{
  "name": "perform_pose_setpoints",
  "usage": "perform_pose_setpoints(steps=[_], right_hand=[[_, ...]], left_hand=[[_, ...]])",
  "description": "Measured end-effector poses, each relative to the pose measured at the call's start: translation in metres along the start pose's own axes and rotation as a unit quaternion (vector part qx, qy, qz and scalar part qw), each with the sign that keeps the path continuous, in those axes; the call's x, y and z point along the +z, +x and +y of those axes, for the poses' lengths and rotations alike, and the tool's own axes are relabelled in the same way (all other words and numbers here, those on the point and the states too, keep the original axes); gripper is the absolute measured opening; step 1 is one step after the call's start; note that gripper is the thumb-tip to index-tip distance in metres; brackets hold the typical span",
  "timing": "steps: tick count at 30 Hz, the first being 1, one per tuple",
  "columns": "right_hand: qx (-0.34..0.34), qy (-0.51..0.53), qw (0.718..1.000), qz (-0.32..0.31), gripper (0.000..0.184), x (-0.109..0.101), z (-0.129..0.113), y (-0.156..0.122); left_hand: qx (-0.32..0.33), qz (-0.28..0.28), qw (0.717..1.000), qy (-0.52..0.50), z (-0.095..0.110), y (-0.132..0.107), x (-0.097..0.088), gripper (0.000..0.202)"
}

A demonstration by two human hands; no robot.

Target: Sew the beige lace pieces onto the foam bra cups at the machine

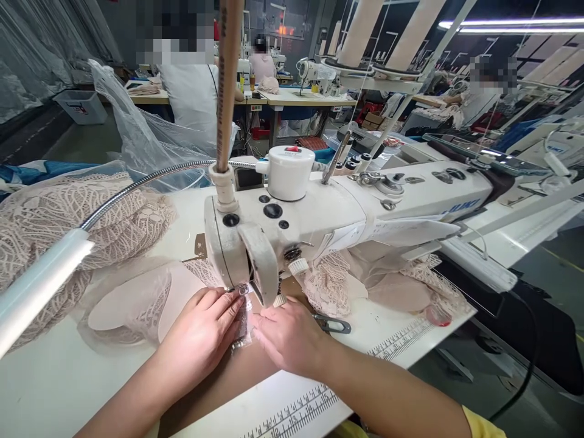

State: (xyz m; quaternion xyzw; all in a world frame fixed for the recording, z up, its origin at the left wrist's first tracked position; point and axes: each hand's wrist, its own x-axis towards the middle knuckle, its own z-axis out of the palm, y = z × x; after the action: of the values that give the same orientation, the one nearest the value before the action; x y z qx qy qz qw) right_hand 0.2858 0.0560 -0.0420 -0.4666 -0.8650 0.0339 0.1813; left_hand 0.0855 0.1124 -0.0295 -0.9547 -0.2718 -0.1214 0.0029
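Note:
A white sewing machine (292, 213) stands in front of me, its needle end between my hands. My left hand (205, 328) rests left of the needle area, fingers stretched forward and close together, pressing on tan material (260, 362). At the right of the needle, my right hand (292, 334) has its fingers curled in and down; what they pinch is hidden. Between the hands shows a shiny clear plate (243, 325). The needle tip and presser foot are mostly covered by fingers and the machine head.
Beige lace (86, 225) is heaped at left, beside sheer pieces with pale pads (123, 304). More lace (328, 283) lies behind my right hand, near thread snips (335, 324). A printed ruler (296, 410) edges the table. A lamp (41, 286) reaches in from left.

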Motion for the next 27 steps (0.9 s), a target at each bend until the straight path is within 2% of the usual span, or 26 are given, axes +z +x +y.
perform_pose_setpoints(steps=[5,10,13,19,23,27], right_hand=[[0.008,0.002,1.000,-0.005,0.016,0.000,0.000,0.002],[0.025,-0.017,0.999,-0.032,0.016,0.000,-0.001,0.010],[0.043,-0.022,0.998,-0.041,0.018,0.001,-0.002,0.013],[0.056,0.008,0.997,-0.056,0.032,0.001,-0.001,0.014],[0.062,0.039,0.995,-0.064,0.036,-0.009,0.003,0.010],[0.091,0.014,0.992,-0.086,0.029,-0.033,0.003,-0.007]], left_hand=[[-0.005,-0.009,1.000,-0.005,0.002,-0.001,0.001,0.027],[-0.025,-0.030,0.999,-0.007,-0.006,0.000,0.001,0.026],[-0.038,-0.019,0.999,-0.019,-0.011,0.001,0.001,0.027],[-0.061,0.005,0.998,-0.026,-0.017,-0.001,0.005,0.024],[-0.089,0.000,0.996,-0.026,-0.017,-0.005,0.005,0.025],[-0.135,0.020,0.989,-0.060,-0.018,-0.009,0.009,0.036]])
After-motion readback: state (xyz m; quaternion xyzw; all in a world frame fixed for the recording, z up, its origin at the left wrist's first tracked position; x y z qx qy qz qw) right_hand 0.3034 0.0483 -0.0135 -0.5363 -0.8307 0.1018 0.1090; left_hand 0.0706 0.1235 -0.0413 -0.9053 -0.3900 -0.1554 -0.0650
